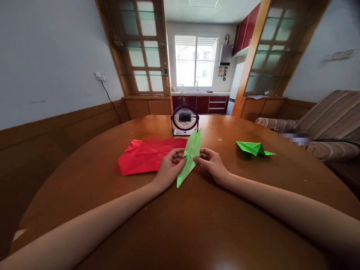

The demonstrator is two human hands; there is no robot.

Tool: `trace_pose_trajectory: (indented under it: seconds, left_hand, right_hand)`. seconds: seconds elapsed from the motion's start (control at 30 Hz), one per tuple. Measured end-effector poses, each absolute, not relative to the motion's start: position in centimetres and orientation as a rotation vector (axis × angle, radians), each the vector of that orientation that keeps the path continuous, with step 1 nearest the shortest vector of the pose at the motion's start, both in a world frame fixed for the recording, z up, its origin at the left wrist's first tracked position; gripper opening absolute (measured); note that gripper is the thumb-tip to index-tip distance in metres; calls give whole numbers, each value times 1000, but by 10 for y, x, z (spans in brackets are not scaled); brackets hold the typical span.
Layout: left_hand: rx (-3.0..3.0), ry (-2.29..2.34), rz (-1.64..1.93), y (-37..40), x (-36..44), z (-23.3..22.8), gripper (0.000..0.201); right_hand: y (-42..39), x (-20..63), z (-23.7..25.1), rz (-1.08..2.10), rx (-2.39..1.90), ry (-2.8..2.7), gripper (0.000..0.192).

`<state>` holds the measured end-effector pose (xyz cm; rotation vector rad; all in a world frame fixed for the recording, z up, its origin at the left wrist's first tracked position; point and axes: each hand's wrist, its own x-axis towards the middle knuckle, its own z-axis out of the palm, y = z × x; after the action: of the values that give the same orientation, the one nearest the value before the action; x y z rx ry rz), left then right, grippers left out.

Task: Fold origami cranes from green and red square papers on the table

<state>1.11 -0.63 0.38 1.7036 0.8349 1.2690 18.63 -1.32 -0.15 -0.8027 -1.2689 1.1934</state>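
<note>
A light green folded paper (192, 147), long and pointed at both ends, is held up above the table between my two hands. My left hand (169, 167) pinches its left edge, thumb on the near face and fingers behind. On the opposite edge my right hand (212, 165) grips it the same way, its fingertips partly hidden by the paper. Behind my left hand a creased red paper sheet (140, 156) lies on the table. To the right of my right hand rests a brighter green folded paper piece (254, 148) with a pointed tail.
A small purple desk fan (185, 119) stands on the brown wooden table (180, 232), just beyond the paper. A striped armchair (332, 120) sits at the right, past the table's edge. Glass-shelved cabinets (144, 48) flank the kitchen opening at the back.
</note>
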Motion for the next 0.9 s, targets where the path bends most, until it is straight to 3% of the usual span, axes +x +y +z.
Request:
trace_pose_trajectory:
  seconds: [0.1,0.23,0.43,0.7,0.9]
  left_hand:
    - [1685,814,1280,-6,10,5,36]
    - [1726,800,1357,-11,7,16,34]
    - [2213,713,1545,-12,-13,42,13]
    - [2823,407,878,21,-39,17,28]
    - [2862,441,609,17,-40,17,31]
  right_hand:
    - [-13,187,4,1226,-772,-1280,33]
    - [-15,189,17,1146,-723,-1325,19]
    - [-18,203,42,586,-648,-1707,8]
    - [5,222,10,321,-525,-2380,30]
    - [1,220,8,178,-601,-2523,22]
